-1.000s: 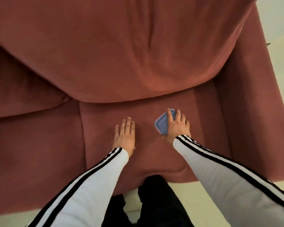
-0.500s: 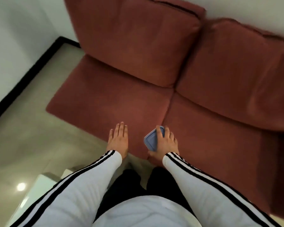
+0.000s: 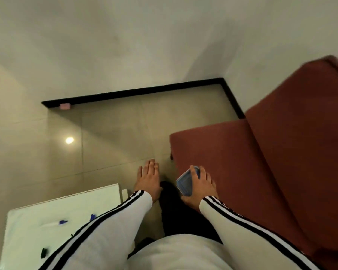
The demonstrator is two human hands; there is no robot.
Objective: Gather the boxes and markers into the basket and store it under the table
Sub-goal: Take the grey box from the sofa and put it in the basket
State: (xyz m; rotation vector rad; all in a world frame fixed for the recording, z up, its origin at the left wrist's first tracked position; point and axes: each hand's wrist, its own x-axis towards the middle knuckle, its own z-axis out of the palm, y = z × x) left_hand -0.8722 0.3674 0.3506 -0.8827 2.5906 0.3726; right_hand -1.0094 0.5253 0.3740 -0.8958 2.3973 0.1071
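Note:
My right hand (image 3: pixel 200 187) grips a small blue box with a lid (image 3: pixel 185 183), carried in the air by the front corner of the red sofa (image 3: pixel 261 156). My left hand (image 3: pixel 148 180) is empty, flat, fingers apart, hanging over the floor. At the lower left stands a white table (image 3: pixel 53 215). On it lie a blue-capped marker (image 3: pixel 60 222), another blue-capped marker (image 3: pixel 92 216) partly hidden by my left sleeve, and a black-capped marker (image 3: pixel 44 252). No basket shows in this view.
Grey tiled floor (image 3: pixel 113 133) stretches ahead to a white wall with a black skirting (image 3: pixel 135 92). A small pink object (image 3: pixel 65 106) lies by the skirting. The sofa fills the right side.
My view has swung left from the sofa to the floor and the white table. The blue box stays in my right hand, lifted off the seat; the left hand is off the cushion.

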